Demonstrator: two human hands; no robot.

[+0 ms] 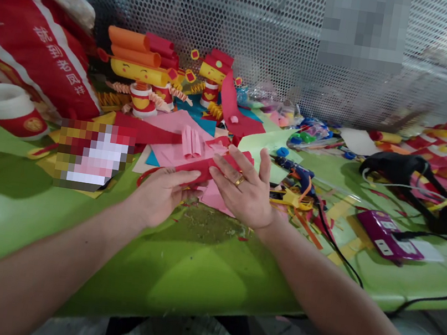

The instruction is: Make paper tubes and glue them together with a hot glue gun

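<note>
While the left hand (163, 195) pinches from the near left side, a piece of red paper (203, 169) sits between the 2 hands, just above the bench (190, 274) or touching it; hard to call which from this head view. Here's the left grip: thumb on top, fingers curled in below, closed on the paper's near edge. Across it comes the right hand (247, 193), fingers straight and a little spread, their tips laid over the paper's upper face, 1 finger standing off to the right, a gold ring (239, 181) on another. Is that right hand gripping too? Can't tell, its thumb is out of sight underneath.

Now the line of it: the paper's long axis runs left to right, slanting up and away toward its right end, which shows red beyond the right fingers. Much of its middle is covered by those fingers, and the left end disappears behind the left hand. A red curve pokes out there, but whether it's the same piece is unclear. Right behind sit curled pink strips (191, 143), with a pale green sheet (269, 143) farther right. Over left, a blurred-out patch hides most of a phone (108, 183).
</note>
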